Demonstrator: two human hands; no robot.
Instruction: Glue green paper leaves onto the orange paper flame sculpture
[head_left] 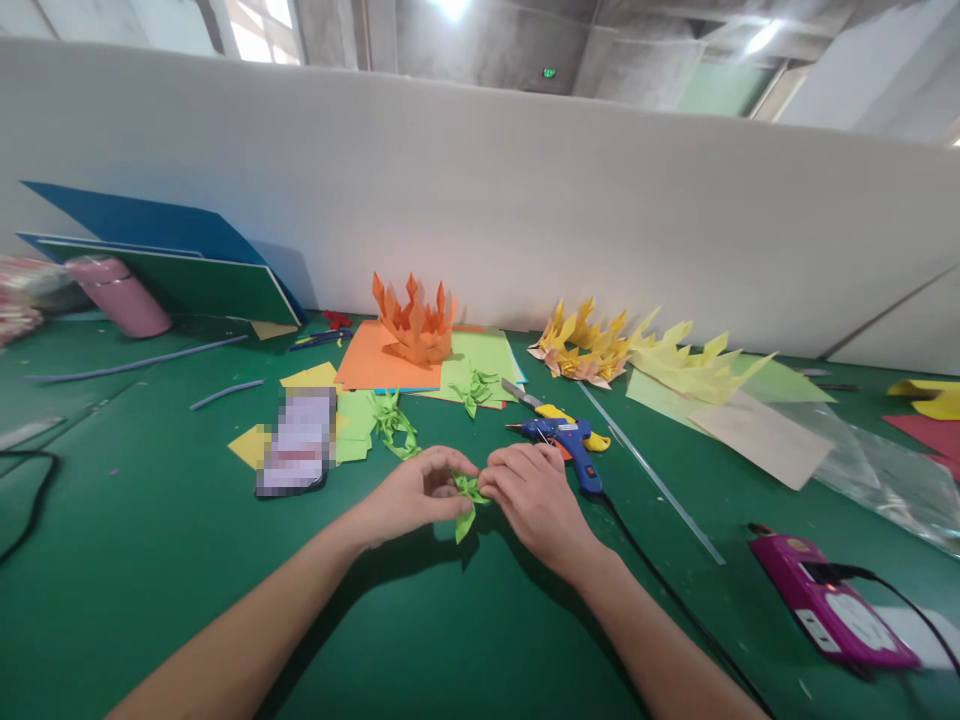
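Between my two hands is a small folded green paper piece [466,520] with pointed, leaf-like tips. My left hand [420,490] pinches it from the left with thumb and fingers. From the right, my right hand [529,500] has its curled fingers closed on the piece's other edge. Just beyond my left hand lies a cluster of similar green folded paper [391,420], and another green cluster [475,390] rests on the paper sheets. A blue glue gun [566,435] lies beside my right hand, over a yellow-handled utility knife [555,412].
An orange paper crown [418,325] stands at the back on an orange sheet [360,365]. To its right are golden [585,345] and pale yellow [690,362] paper crowns. A blurred-out phone [298,440] lies left; a magenta power strip [829,600] and the glue gun's cord lie right.
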